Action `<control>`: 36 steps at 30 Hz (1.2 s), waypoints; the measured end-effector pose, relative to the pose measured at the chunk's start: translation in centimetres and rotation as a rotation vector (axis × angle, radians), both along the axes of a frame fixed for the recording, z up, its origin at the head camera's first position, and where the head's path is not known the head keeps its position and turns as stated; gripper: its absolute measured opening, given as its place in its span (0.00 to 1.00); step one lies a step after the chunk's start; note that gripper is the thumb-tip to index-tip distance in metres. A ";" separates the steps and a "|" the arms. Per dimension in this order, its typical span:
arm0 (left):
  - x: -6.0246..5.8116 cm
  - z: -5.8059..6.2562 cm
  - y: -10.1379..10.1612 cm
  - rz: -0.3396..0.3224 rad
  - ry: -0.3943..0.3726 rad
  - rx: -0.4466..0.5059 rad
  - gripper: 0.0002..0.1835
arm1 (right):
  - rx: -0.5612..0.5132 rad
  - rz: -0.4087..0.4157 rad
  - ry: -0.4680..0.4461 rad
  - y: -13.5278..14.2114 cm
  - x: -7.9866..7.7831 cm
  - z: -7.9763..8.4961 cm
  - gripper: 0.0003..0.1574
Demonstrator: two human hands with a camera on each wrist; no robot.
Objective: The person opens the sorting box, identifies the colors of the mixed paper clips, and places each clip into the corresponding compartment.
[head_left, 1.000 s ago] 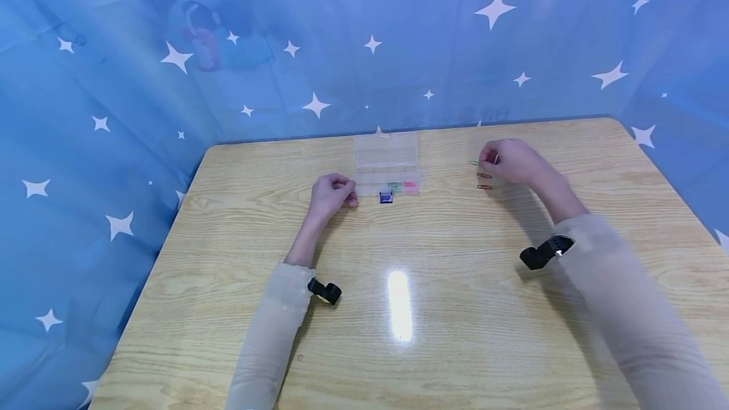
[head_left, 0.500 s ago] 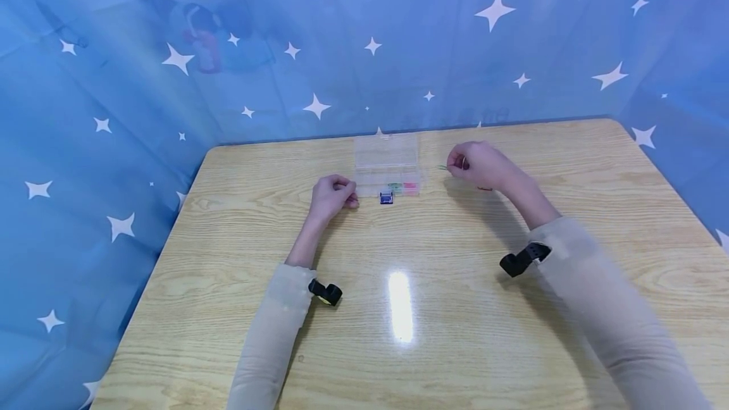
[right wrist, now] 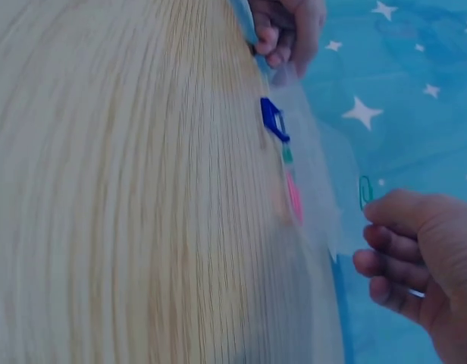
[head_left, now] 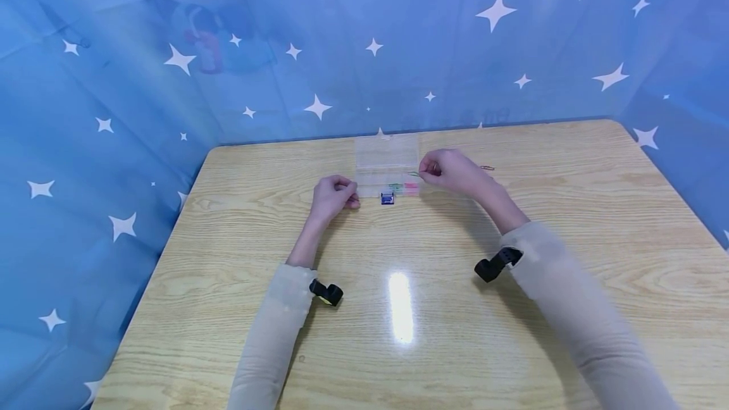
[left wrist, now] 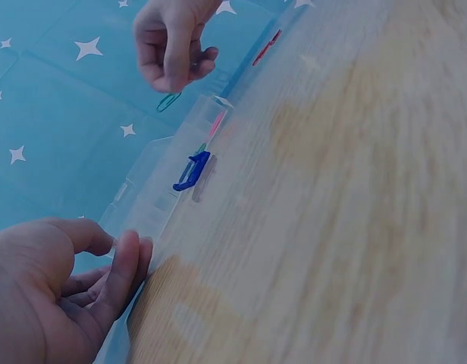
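My right hand [head_left: 452, 171] pinches a green paper clip [right wrist: 365, 192] between thumb and fingertips, at the right end of a clear plastic compartment box [head_left: 370, 177]. The box lies with its lid raised toward the curtain. Green clips [head_left: 395, 187] lie in one front compartment and pink clips [head_left: 411, 188] in the one at the right end. A small blue plastic piece [left wrist: 192, 171] sits at the box's front edge. My left hand [head_left: 334, 195] holds the box's front left corner between thumb and fingers [left wrist: 121, 274].
A reddish paper clip [head_left: 487, 167] shows on the wooden table [head_left: 364, 359] beyond my right hand. A blue curtain with white stars [head_left: 262, 68] hangs along the table's back edge. Both wrists bear a black camera on a strap.
My right hand has moved left with the green paper clip, from beside the reddish clips to the right end of the box. The left hand has stayed at the box corner.
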State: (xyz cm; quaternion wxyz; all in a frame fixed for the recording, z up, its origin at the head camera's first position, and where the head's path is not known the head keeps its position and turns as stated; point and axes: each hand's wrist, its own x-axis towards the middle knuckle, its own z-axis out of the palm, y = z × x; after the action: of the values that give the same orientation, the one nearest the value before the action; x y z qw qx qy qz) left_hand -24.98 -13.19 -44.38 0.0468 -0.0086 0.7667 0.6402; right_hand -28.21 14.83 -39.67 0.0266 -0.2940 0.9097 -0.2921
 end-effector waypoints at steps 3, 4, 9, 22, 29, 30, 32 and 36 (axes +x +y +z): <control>0.0 0.0 0.0 -0.002 -0.001 0.000 0.09 | -0.002 0.008 -0.016 -1.0 0.1 0.0 0.04; 0.0 0.0 0.0 -0.003 -0.002 0.002 0.09 | -0.001 0.011 -0.020 -1.4 0.1 -0.1 0.04; 0.1 0.1 0.0 -0.007 0.000 -0.005 0.09 | 0.011 0.013 -0.065 -2.7 0.2 -0.2 0.06; 0.1 0.2 0.0 0.005 -0.008 -0.014 0.09 | -0.013 0.030 -0.053 -3.5 0.1 -0.4 0.06; 0.1 0.0 0.0 0.000 0.007 -0.023 0.08 | -0.009 -0.010 -0.054 -2.3 0.3 -0.3 0.08; 0.1 0.0 -0.1 -0.001 0.009 -0.024 0.08 | -0.006 -0.015 -0.049 -2.1 0.3 -0.2 0.08; 0.1 -0.1 -0.1 -0.003 0.010 -0.027 0.09 | -0.004 -0.026 -0.049 -1.6 0.3 -0.2 0.08; 0.1 -0.1 0.0 -0.006 0.013 -0.022 0.09 | -0.005 -0.050 -0.050 -0.6 0.4 0.0 0.08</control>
State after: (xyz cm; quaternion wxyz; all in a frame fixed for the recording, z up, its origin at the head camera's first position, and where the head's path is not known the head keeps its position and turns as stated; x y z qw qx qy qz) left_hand -24.86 -13.23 -44.48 0.0436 -0.0025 0.7739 0.6318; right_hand -27.85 14.23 -39.65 0.0415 -0.2639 0.9151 -0.3021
